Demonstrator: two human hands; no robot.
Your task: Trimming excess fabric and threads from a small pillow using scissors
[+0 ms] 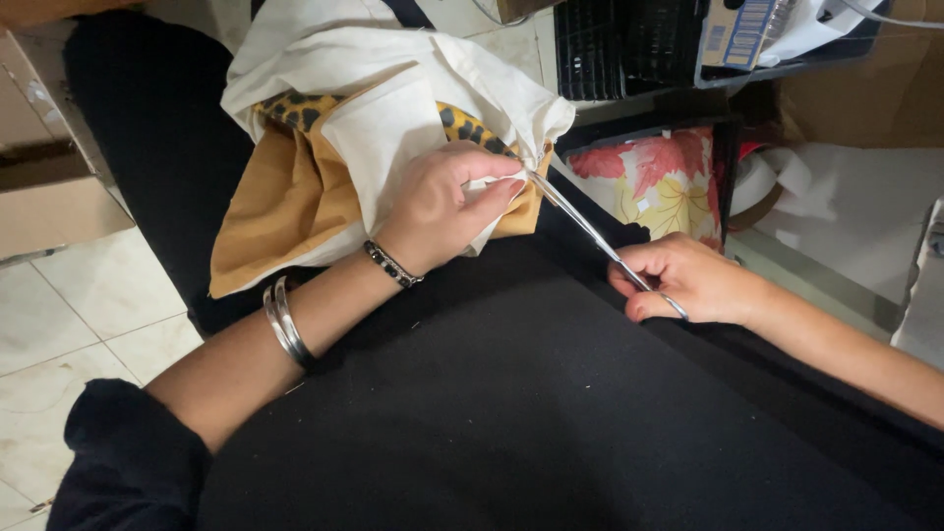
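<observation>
The left hand [438, 206] pinches a fold of the cream cloth [393, 118] between thumb and fingers [497, 187], closed tight on the fabric just where the tip of the scissors [590, 231] meets it. The right hand [688, 280] grips the scissors by the handle end, fingers curled shut around it; the slim metal blades run up and leftward from that hand to the pinched fold. Whether the blades are parted or closed cannot be told.

The cream cloth lies bunched on a black cloth [511, 393] that covers the surface below the hands. Tucked in the cream cloth are a tan fabric piece [270, 216] on its left side and a strip of leopard-print fabric [295, 108] along its upper part. The left wrist, just below the cream cloth, carries a dark beaded bracelet [393, 265] and, further down the forearm, two silver bangles [285, 323]; a dark sleeve [128, 462] is pushed up near the elbow.

To the right of the cream cloth stands a box with a red and yellow leaf print [659, 182], close behind the scissors. Above that sits a black crate [619, 44] holding a cardboard box [742, 34]. Left of the cream cloth, past the black cloth's edge, lie pale floor tiles [88, 295] and a brown cardboard carton [49, 197].
</observation>
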